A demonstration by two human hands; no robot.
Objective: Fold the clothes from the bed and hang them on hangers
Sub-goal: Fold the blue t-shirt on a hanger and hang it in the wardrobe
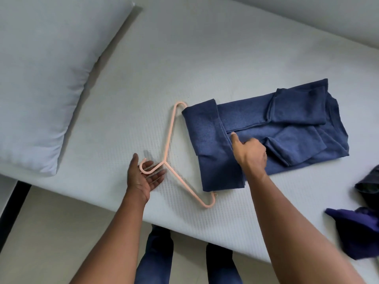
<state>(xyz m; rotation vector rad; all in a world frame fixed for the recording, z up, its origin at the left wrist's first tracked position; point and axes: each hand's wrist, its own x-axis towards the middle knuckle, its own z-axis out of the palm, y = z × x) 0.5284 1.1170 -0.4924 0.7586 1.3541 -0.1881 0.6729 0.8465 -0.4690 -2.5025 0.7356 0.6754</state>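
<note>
A folded blue shirt (266, 128) lies on the white bed (184, 58), its left end wrapped over the bar of a peach plastic hanger (170, 130). My left hand (143, 175) lies palm up and relaxed under the hanger's hook, fingers straight. My right hand (250, 152) rests on the shirt with its fingers curled and the thumb stretched out, pressing the cloth near the folded edge. I cannot see whether the curled fingers pinch any fabric.
A white pillow (45, 78) lies at the left end of the bed. Dark and purple clothes (361, 226) are heaped at the right edge. My legs in blue jeans (155, 259) stand against the near side of the bed, on a pale floor.
</note>
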